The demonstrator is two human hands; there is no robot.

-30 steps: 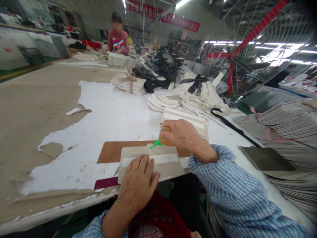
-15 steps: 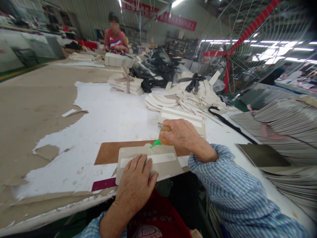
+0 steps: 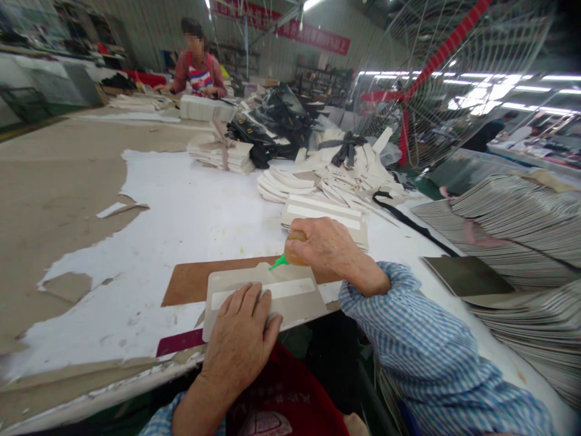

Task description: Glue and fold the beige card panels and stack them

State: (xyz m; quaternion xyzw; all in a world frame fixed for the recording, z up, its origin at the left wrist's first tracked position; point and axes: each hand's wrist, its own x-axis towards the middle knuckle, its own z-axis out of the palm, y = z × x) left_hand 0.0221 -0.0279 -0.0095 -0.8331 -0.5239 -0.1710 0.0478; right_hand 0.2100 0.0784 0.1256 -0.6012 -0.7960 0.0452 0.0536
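Note:
A beige board panel [image 3: 295, 309] with a pale strip along its middle lies at the table's front edge. My left hand [image 3: 242, 330] rests flat on its left part, fingers stretched out. In my right hand [image 3: 324, 245] is an amber glue bottle [image 3: 295, 251] with a green nozzle [image 3: 279, 262], tilted down to the left. The nozzle tip is at the panel's far edge, by a small tab; whether it touches cannot be made out. Under the panel's far side lies a brown board [image 3: 186, 278]. A maroon strip [image 3: 179, 343] sits left of the panel.
Beyond my right hand is a stack of similar panels [image 3: 318, 209]. Cut pieces [image 3: 285, 184] and black bags [image 3: 281, 124] are heaped farther back. Tall board stacks [image 3: 512, 224] and a fan [image 3: 403, 97] stand on the right. Across the table is a co-worker [image 3: 200, 69].
The whole view has shifted slightly, so things appear a little farther left. My hands hold nearly the same places on the panel and bottle. The co-worker's arm has moved out to the side.

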